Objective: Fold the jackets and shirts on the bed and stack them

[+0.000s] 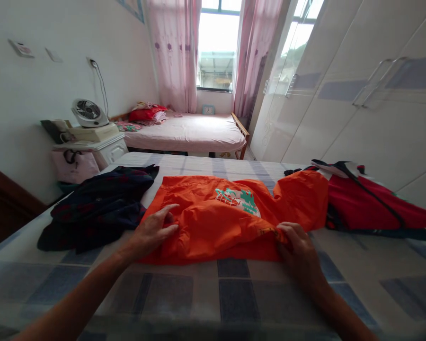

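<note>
An orange shirt (206, 227) with a green and white print lies spread across the bed in front of me, its fabric wrinkled. On its left side rests my left hand (158, 227), fingers apart and lightly touching the cloth. My right hand (300, 244) pinches the shirt's near edge at the lower right, beside some small yellowish lettering. One sleeve-like part of the shirt bulges out to the right, beyond my right hand. How the underside of the cloth lies is hidden.
Dark plaid clothing (102, 203) lies in a heap at left. Red and black clothes (372, 199) are stacked at right. All lie on a checked bedsheet (177, 293). Farther back are a small fan (88, 112), a pink bed (191, 132) and a white wardrobe (326, 109).
</note>
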A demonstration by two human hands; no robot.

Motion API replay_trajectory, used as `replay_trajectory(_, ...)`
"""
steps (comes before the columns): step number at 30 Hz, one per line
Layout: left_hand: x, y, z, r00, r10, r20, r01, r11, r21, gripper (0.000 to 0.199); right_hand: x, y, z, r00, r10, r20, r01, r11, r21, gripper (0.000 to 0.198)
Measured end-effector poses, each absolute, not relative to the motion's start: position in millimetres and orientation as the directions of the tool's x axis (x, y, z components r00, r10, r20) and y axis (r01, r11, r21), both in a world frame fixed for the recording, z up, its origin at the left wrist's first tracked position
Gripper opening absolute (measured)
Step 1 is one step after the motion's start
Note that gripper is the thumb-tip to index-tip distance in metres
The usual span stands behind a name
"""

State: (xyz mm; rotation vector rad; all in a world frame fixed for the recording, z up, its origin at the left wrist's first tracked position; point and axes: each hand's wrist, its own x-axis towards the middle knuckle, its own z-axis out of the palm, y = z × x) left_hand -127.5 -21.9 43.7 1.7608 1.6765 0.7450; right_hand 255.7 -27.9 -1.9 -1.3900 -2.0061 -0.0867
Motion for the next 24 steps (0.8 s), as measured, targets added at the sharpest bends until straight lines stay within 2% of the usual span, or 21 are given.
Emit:
replay_trajectory(3,-135.2,-12.4,49.3,0.02,0.999,0.036,0.534,-0.042,0.845,0.056,256.0,-27.8,-3.6,-0.225,0.789,0.571,0.862,0.434,-0.261,0.013)
replay_trajectory(5,-145.2,-9.4,50.7,-0.051,0.997,0.053,0.561,-0.015,0.828,0.055,256.9,-28.6,-4.2,-0.286,0.799,0.53,0.875,0.442,-0.195,0.015)
replay_trajectory(8,-150.3,-14.2,49.5,-0.082,0.975,0.205,0.781,-0.064,0.621,0.048,256.1,-30.2,2.8,-0.372,0.82,0.435,0.873,0.468,-0.135,0.025)
replay_trajectory(10,-142.3,-22.1,49.2,0.014,0.943,0.333,0.865,-0.178,0.469,0.044,251.9,-32.4,14.2,-0.404,0.811,0.424,0.863,0.491,-0.116,0.04)
replay_trajectory(12,-129.2,-30.1,48.7,0.146,0.91,0.389,0.883,-0.297,0.364,0.043,243.5,-36.5,26.8,-0.449,0.784,0.428,0.836,0.538,-0.11,0.056)
replay_trajectory(14,-118.2,-34.9,43.8,0.26,0.893,0.367,0.89,-0.369,0.268,0.043,232.0,-41.7,34.0,-0.519,0.761,0.389,0.791,0.601,-0.119,0.059)
replay_trajectory(17,-114.9,-34.6,24.1,0.335,0.9,0.279,0.907,-0.388,0.162,0.047,217.9,-46.3,29.4,-0.6,0.763,0.241,0.746,0.642,-0.175,0.051)
replay_trajectory(21,-125.6,-28.2,2.5,0.321,0.935,0.148,0.925,-0.343,0.162,0.05,218.6,-34.2,24.9,-0.573,0.816,0.08,0.751,0.561,-0.348,0.042)
replay_trajectory(24,-128.3,-19.4,11.7,0.298,0.947,0.117,0.925,-0.317,0.21,0.046,227.5,-4.4,42.6,-0.512,0.854,0.093,0.742,0.494,-0.454,0.039)
